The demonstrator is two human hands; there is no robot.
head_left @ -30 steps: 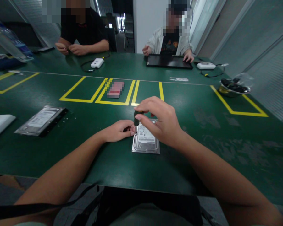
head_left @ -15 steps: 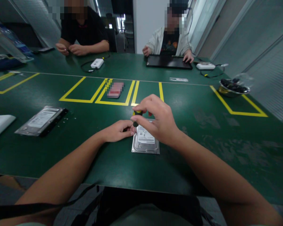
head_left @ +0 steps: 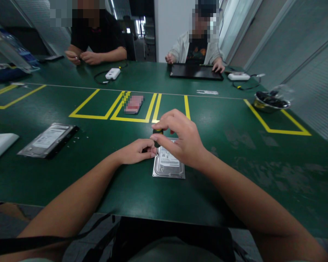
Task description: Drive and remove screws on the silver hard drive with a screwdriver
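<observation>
A silver hard drive (head_left: 168, 166) with a white label lies flat on the green table (head_left: 235, 153) in front of me. My right hand (head_left: 180, 140) hovers over its far left corner, fingers pinched around the black and yellow handle of a small screwdriver (head_left: 157, 132) that stands upright on the drive. My left hand (head_left: 136, 151) rests on the table against the drive's left edge, fingertips curled near the screwdriver's tip. The tip itself is hidden by my fingers.
A second hard drive (head_left: 45, 140) with tiny screws beside it lies at the left, and a white object (head_left: 0, 143) at the far left edge. Yellow tape boxes mark the table. A metal bowl (head_left: 272, 101) sits at the right. Two people sit across the table; one has a black tablet (head_left: 196, 71).
My right-hand fingers have shifted around the screwdriver handle, as in twisting it, and the hand has edged slightly left. My left hand and the drive stay put.
</observation>
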